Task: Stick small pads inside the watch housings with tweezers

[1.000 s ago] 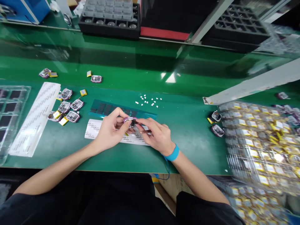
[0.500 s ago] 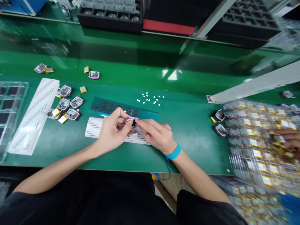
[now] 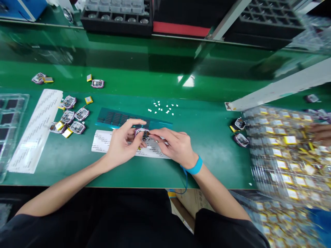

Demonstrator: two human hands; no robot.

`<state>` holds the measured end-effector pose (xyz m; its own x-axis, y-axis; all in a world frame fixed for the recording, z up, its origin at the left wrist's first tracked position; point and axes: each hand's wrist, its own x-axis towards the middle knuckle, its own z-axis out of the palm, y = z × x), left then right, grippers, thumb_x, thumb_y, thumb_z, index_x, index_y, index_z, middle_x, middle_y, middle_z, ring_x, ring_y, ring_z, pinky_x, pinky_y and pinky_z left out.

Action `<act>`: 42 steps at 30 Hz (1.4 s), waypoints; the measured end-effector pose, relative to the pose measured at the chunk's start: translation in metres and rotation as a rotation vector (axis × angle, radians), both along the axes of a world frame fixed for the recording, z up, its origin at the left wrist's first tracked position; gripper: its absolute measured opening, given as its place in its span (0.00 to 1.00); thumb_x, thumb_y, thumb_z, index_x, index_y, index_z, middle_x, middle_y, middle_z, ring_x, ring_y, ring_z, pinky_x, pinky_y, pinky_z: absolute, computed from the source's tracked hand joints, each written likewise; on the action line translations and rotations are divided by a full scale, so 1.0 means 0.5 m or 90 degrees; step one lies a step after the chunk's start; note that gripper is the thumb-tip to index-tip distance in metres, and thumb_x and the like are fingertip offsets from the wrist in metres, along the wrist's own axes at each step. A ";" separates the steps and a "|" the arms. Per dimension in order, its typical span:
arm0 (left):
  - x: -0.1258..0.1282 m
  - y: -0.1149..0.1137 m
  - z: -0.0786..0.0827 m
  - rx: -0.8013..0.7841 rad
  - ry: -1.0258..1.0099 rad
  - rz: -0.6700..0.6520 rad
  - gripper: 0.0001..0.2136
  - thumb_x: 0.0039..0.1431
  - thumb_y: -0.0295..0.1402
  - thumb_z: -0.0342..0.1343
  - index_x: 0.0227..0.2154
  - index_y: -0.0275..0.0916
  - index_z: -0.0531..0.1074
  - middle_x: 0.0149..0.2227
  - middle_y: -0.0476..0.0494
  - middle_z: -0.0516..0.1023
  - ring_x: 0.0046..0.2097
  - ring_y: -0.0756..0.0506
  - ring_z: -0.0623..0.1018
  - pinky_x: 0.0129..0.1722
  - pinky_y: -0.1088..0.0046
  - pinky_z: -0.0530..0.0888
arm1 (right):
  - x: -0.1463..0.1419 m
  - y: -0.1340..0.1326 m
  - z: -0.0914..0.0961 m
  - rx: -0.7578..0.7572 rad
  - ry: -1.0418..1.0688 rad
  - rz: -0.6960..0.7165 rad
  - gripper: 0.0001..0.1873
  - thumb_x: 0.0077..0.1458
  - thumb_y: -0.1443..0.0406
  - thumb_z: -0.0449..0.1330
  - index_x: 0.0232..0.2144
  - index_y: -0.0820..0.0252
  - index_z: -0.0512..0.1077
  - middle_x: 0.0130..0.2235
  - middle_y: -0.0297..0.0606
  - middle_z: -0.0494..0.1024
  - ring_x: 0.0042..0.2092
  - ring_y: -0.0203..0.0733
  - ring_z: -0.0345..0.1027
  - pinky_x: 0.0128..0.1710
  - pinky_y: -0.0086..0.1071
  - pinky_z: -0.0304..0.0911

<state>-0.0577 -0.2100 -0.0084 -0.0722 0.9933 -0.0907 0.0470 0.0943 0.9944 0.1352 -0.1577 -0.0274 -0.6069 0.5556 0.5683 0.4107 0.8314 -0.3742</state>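
Note:
My left hand (image 3: 123, 139) is closed around a small purple-rimmed watch case (image 3: 141, 133), its open side with the circuit parts facing up. My right hand (image 3: 176, 143), wearing a blue wrist strap (image 3: 194, 166), has thumb and forefinger at the case's right edge; whether something tiny sits between them I cannot make out. Under the hands lies a white printed backing sheet (image 3: 101, 141). Just behind it is a teal film strip (image 3: 113, 117) bearing rows of dark pieces. A bit of yellow shows below the case, partly hidden by my left fingers.
Several opened watch cases (image 3: 77, 127) with yellow batteries lie at left, beside a long white strip (image 3: 36, 131) and a clear tray (image 3: 11, 119). White scraps (image 3: 161, 109) dot the bench behind. At right, battery-filled trays (image 3: 281, 151) are stacked, with another person's hand (image 3: 322, 132) over them.
The watch case has tipped so its inside shows more. My right fingers have drawn slightly away to its right edge. The other person's hand has moved up over the trays.

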 end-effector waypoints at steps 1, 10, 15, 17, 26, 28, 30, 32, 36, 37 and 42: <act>0.000 0.002 0.002 0.004 0.001 -0.009 0.11 0.59 0.35 0.63 0.44 0.42 0.76 0.23 0.50 0.81 0.24 0.44 0.83 0.26 0.72 0.81 | -0.001 0.002 -0.001 -0.004 0.016 0.001 0.07 0.68 0.70 0.57 0.44 0.60 0.76 0.37 0.33 0.85 0.35 0.33 0.79 0.31 0.24 0.70; -0.010 0.012 0.016 -0.071 -0.129 -0.144 0.08 0.57 0.38 0.66 0.35 0.39 0.78 0.20 0.48 0.80 0.21 0.44 0.81 0.21 0.72 0.80 | -0.011 0.005 0.006 -0.085 0.110 0.024 0.05 0.66 0.71 0.60 0.43 0.60 0.74 0.38 0.36 0.82 0.36 0.34 0.77 0.32 0.26 0.71; -0.015 0.013 0.024 -0.106 -0.169 -0.174 0.13 0.57 0.41 0.68 0.36 0.36 0.76 0.20 0.47 0.81 0.20 0.47 0.81 0.21 0.76 0.79 | -0.002 0.003 -0.001 0.022 0.072 0.015 0.11 0.66 0.74 0.58 0.47 0.58 0.75 0.42 0.34 0.84 0.37 0.32 0.78 0.26 0.24 0.66; -0.016 0.013 0.024 -0.111 -0.178 -0.178 0.14 0.57 0.41 0.68 0.35 0.35 0.76 0.20 0.48 0.81 0.19 0.48 0.80 0.20 0.78 0.78 | 0.006 0.004 -0.003 0.054 0.039 0.025 0.14 0.66 0.75 0.56 0.49 0.59 0.75 0.42 0.34 0.84 0.37 0.31 0.79 0.25 0.23 0.66; -0.014 0.016 0.019 -0.149 -0.112 -0.121 0.10 0.54 0.34 0.65 0.35 0.33 0.74 0.17 0.52 0.75 0.16 0.51 0.75 0.14 0.83 0.69 | 0.014 0.018 0.006 0.160 -0.135 -0.110 0.17 0.67 0.75 0.51 0.53 0.65 0.73 0.45 0.39 0.85 0.33 0.34 0.78 0.23 0.28 0.66; -0.014 0.017 0.019 -0.136 -0.112 -0.111 0.10 0.55 0.34 0.64 0.35 0.35 0.72 0.18 0.52 0.75 0.16 0.52 0.75 0.15 0.82 0.71 | 0.012 0.020 0.006 0.129 -0.138 -0.145 0.19 0.68 0.74 0.53 0.58 0.64 0.71 0.51 0.40 0.83 0.39 0.35 0.80 0.25 0.26 0.68; -0.013 0.017 0.018 -0.128 -0.117 -0.114 0.10 0.55 0.34 0.63 0.35 0.37 0.68 0.18 0.54 0.75 0.16 0.51 0.76 0.16 0.80 0.73 | 0.013 0.020 0.005 0.118 -0.158 -0.079 0.20 0.68 0.72 0.54 0.59 0.60 0.71 0.55 0.38 0.81 0.40 0.35 0.81 0.26 0.25 0.70; -0.013 0.018 0.016 -0.125 -0.115 -0.119 0.11 0.55 0.34 0.62 0.35 0.39 0.65 0.18 0.55 0.74 0.16 0.50 0.76 0.16 0.80 0.73 | 0.016 0.018 0.004 0.119 -0.189 -0.007 0.19 0.69 0.72 0.53 0.58 0.57 0.73 0.56 0.36 0.80 0.39 0.34 0.81 0.28 0.25 0.72; -0.010 0.015 0.006 -0.101 -0.084 -0.110 0.10 0.57 0.33 0.60 0.36 0.40 0.64 0.17 0.56 0.73 0.17 0.50 0.76 0.16 0.80 0.72 | 0.026 0.016 0.001 0.130 -0.184 0.039 0.20 0.68 0.74 0.50 0.54 0.60 0.75 0.54 0.38 0.82 0.42 0.37 0.82 0.31 0.26 0.75; -0.009 0.013 0.003 -0.086 -0.068 -0.096 0.10 0.56 0.32 0.60 0.36 0.40 0.64 0.17 0.56 0.73 0.17 0.51 0.75 0.16 0.80 0.72 | 0.027 0.015 0.001 0.132 -0.174 0.045 0.20 0.67 0.75 0.50 0.54 0.61 0.75 0.53 0.39 0.82 0.43 0.38 0.82 0.32 0.26 0.76; -0.001 -0.001 -0.015 0.012 0.043 -0.045 0.08 0.57 0.28 0.59 0.37 0.40 0.66 0.20 0.56 0.75 0.20 0.51 0.77 0.19 0.80 0.73 | 0.019 0.003 -0.002 0.118 -0.163 0.058 0.20 0.67 0.75 0.50 0.56 0.64 0.74 0.54 0.43 0.81 0.44 0.41 0.82 0.36 0.28 0.78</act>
<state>-0.0580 -0.2103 -0.0157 -0.0077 0.9976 -0.0690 0.1196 0.0694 0.9904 0.1448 -0.1564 -0.0282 -0.7853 0.3936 0.4779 0.3925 0.9135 -0.1074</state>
